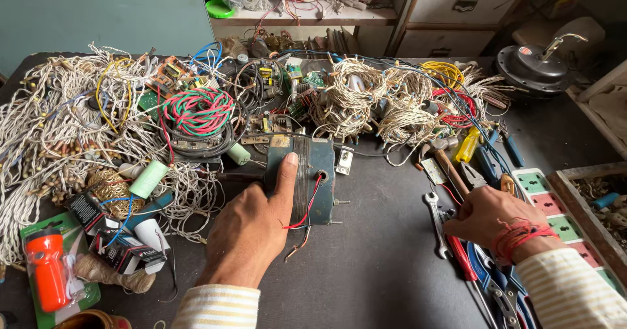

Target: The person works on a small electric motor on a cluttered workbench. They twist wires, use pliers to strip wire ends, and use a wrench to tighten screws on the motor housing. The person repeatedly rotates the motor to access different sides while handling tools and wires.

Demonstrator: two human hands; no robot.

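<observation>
Centrally, the motor [307,179] was pinned flat by the left hand [251,228], prob. to steady it; the right hand [490,214], lower right, was curled over the tools [457,237], grip unclear.

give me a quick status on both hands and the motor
Left hand flat on blue motor, no grip. Right hand reaching into tools beside spanner. Wire bundles crowd behind motor.

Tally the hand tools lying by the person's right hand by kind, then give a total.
Right hand rests among them.
Spanner: 1
Hammer: 1
Screwdriver, red handle: 1
Yellow-handled tool: 1
Total: 4 clearly told apart; the blue-handled tools overlap too much to count.
</observation>
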